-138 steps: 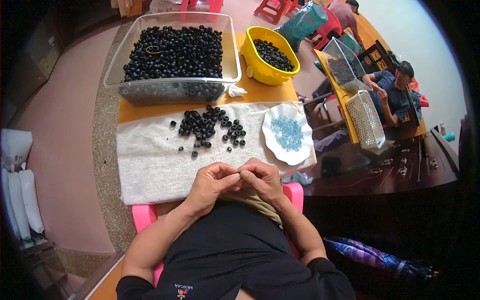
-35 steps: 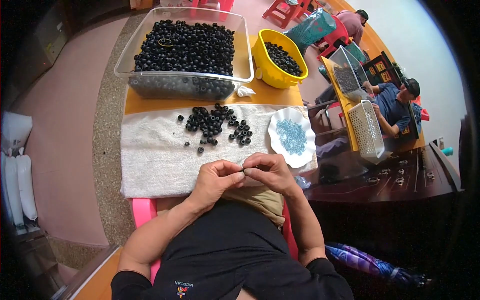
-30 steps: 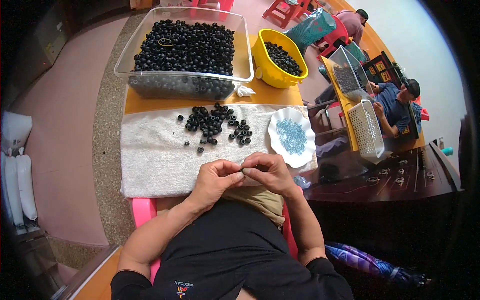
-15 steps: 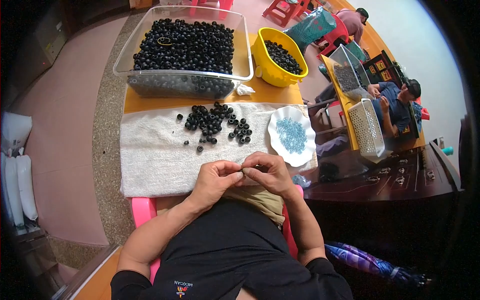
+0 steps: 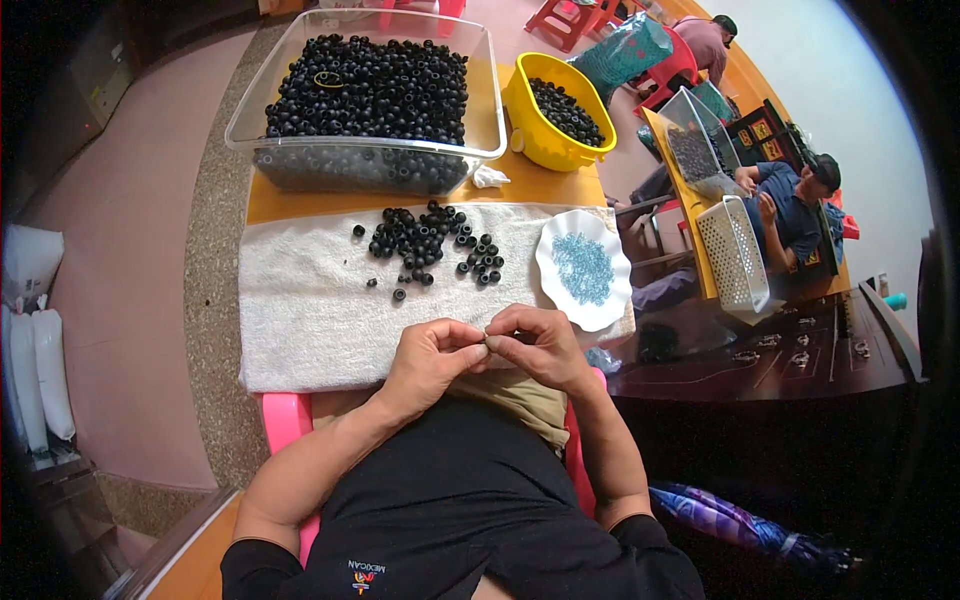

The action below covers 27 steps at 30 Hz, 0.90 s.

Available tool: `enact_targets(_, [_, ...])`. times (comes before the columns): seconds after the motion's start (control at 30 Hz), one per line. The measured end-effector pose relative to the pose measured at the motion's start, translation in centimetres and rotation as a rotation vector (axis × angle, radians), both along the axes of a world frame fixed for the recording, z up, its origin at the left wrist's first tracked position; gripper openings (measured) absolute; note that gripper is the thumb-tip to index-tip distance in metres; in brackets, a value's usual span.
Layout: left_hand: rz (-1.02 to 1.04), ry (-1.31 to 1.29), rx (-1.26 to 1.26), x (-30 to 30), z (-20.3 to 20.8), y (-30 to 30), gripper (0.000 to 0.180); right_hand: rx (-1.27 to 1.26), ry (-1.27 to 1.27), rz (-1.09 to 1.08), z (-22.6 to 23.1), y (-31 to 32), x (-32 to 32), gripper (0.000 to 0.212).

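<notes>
At the near edge of a white towel [image 5: 300,340], my left hand [image 5: 430,365] and my right hand [image 5: 540,347] meet fingertip to fingertip. Both are closed in a pinch on something small, mostly covered by the thumbs and fingers, so I cannot make out its kind. Beyond them on the towel lies a loose pile of black, round, bead-like pieces with holes [image 5: 410,242]. To the right of the pile stands a white scalloped dish [image 5: 547,272] with many small, clear bluish pieces [image 5: 585,268] in it.
A clear plastic bin [image 5: 485,130] full of black pieces stands at the back, beside a yellow tub [image 5: 525,130] of the same. Crumpled white tissue [image 5: 490,177] lies between. At right, a person [image 5: 790,210] sits by a white basket [image 5: 728,250]. A folded umbrella [image 5: 740,525] lies lower right.
Both hands stay pinched together in nearly the same place. The view has shifted very slightly; the pile, dish and containers look unchanged.
</notes>
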<state>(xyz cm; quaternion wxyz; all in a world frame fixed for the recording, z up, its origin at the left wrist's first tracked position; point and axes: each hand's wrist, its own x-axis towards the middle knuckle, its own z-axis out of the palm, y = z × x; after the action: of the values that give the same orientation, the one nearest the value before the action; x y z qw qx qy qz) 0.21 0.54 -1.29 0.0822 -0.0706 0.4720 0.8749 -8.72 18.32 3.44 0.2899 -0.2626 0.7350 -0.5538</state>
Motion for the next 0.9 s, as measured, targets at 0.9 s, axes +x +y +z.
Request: enact_targets(0.9, [0.07, -0.092, 0.186, -0.2, 0.3, -0.3, 0.015, 0.002, 0.844, -0.046, -0.4, -1.3, 2.0, 0.039])
